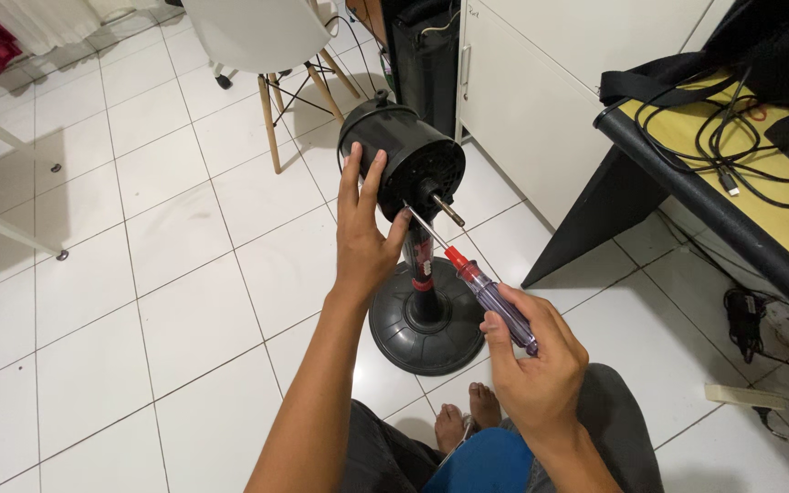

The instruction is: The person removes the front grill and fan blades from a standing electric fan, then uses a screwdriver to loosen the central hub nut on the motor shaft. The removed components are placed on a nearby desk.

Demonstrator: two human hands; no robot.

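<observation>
The left hand (364,239) wraps around the side of the black fan motor (404,157), which sits on top of its stand over the white floor. The right hand (531,365) squeezes a screwdriver (477,277), its tip touching the motor's front.

- The fan motor housing (404,155) looks like black plastic, smooth with a dull sheen; a bare metal shaft (447,208) sticks out of its face.
- The round fan base (413,324) is dark grey plastic, matt.
- The screwdriver (477,278) has a bright metal shank and a glossy, clear purple plastic handle with a red collar.
- The floor (139,274) is glossy white tile with dark grout lines.
- The chair (267,46) has a smooth white plastic seat on pale wooden legs.
- The desk top (778,205) is matt yellow with a black edge.
</observation>
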